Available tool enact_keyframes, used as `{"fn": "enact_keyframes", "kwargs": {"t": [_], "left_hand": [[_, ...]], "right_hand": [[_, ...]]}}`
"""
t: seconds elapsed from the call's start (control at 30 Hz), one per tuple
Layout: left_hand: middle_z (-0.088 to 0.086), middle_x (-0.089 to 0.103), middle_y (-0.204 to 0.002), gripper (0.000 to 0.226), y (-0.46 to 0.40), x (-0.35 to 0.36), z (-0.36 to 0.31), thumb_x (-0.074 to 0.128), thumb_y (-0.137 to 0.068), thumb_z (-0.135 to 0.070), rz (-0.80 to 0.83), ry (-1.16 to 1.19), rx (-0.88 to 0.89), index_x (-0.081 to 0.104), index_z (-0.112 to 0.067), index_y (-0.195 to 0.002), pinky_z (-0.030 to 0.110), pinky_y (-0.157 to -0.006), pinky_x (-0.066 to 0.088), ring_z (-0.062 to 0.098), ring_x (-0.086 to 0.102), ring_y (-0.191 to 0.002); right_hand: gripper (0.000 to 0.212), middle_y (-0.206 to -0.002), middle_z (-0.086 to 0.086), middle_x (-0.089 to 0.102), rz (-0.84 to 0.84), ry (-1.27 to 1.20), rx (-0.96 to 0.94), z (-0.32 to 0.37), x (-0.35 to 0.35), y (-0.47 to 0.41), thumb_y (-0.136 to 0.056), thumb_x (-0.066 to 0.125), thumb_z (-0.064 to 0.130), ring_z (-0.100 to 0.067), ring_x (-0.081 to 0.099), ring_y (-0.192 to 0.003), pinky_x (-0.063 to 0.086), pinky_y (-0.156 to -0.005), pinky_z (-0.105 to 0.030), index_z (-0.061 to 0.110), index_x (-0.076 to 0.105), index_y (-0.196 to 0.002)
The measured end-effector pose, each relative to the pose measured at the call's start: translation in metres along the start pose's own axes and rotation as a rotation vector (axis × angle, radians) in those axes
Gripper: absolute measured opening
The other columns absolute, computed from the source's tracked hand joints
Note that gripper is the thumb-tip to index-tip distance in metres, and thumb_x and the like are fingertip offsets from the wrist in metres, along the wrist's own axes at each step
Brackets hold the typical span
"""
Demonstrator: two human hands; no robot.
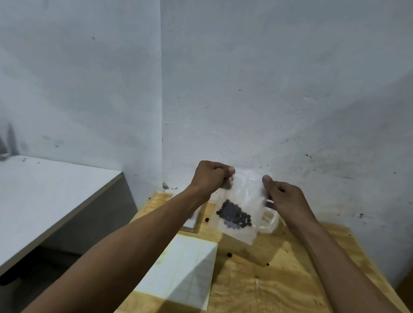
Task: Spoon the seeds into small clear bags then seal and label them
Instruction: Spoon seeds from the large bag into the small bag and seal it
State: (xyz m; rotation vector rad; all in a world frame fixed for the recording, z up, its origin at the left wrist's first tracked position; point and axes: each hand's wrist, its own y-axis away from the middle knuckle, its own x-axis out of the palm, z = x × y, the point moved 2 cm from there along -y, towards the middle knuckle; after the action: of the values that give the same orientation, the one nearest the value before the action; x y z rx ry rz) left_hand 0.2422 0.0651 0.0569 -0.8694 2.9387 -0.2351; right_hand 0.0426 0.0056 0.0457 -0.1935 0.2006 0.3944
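A small clear bag (242, 205) of dark seeds (235, 215) is held up above the wooden table (277, 289), near the wall.

The left hand (210, 177) pinches the bag's top left corner between thumb and curled fingers, and the right hand (285, 198) pinches its top right edge the same way. The seeds sit bunched in the lower half of the bag. On the table below lie a sheet of white labels (184, 271), a few loose seeds (229, 255) and a clear plastic container (269, 220), partly hidden behind the bag.
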Motion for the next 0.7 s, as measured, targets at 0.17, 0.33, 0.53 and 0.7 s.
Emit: {"fn": "enact_keyframes", "kwargs": {"t": [0.17, 0.33, 0.53, 0.7], "left_hand": [[0.009, 0.071, -0.088, 0.024, 0.008, -0.018, 0.005, 0.074, -0.093, -0.027, 0.064, 0.033, -0.143, 0.074, -0.004, -0.100, 0.026, -0.060, 0.060, 0.018, 0.068, -0.069], [0.009, 0.074, -0.082, 0.009, 0.019, -0.025, 0.026, 0.083, -0.081, -0.007, 0.251, -0.194, -0.244, 0.075, -0.005, -0.084, 0.033, -0.072, 0.062, 0.019, 0.070, -0.072], [0.007, 0.075, -0.089, 0.019, 0.020, -0.063, 0.025, 0.084, -0.082, -0.024, 0.225, -0.127, -0.263, 0.078, -0.012, -0.095, 0.031, -0.070, 0.056, 0.018, 0.067, -0.074], [0.007, 0.073, -0.095, 0.008, 0.021, -0.118, 0.025, 0.068, -0.093, -0.006, -0.140, -0.029, -0.155, 0.076, -0.004, -0.091, 0.023, -0.058, 0.056, 0.018, 0.068, -0.079]], "right_hand": [[0.012, -0.088, -0.018, 0.074, 0.173, -0.044, 0.105, -0.011, 0.026, 0.005, -0.085, 0.078, 0.013, -0.023, 0.070, -0.075, 0.056, -0.073, -0.033, 0.002, 0.073, -0.088], [0.005, -0.083, -0.016, 0.072, 0.058, -0.249, 0.223, -0.022, 0.037, 0.001, -0.087, 0.073, 0.002, -0.019, 0.068, -0.066, 0.058, -0.059, -0.025, -0.003, 0.070, -0.088], [0.004, -0.085, -0.013, 0.077, 0.155, -0.127, 0.127, -0.019, 0.075, 0.002, -0.089, 0.074, 0.009, -0.024, 0.070, -0.080, 0.059, -0.078, -0.037, 0.006, 0.076, -0.087], [0.016, -0.088, -0.013, 0.077, 0.247, 0.021, 0.040, -0.018, 0.130, 0.009, -0.084, 0.079, 0.022, -0.025, 0.073, -0.081, 0.060, -0.080, -0.042, 0.008, 0.077, -0.091]]}}
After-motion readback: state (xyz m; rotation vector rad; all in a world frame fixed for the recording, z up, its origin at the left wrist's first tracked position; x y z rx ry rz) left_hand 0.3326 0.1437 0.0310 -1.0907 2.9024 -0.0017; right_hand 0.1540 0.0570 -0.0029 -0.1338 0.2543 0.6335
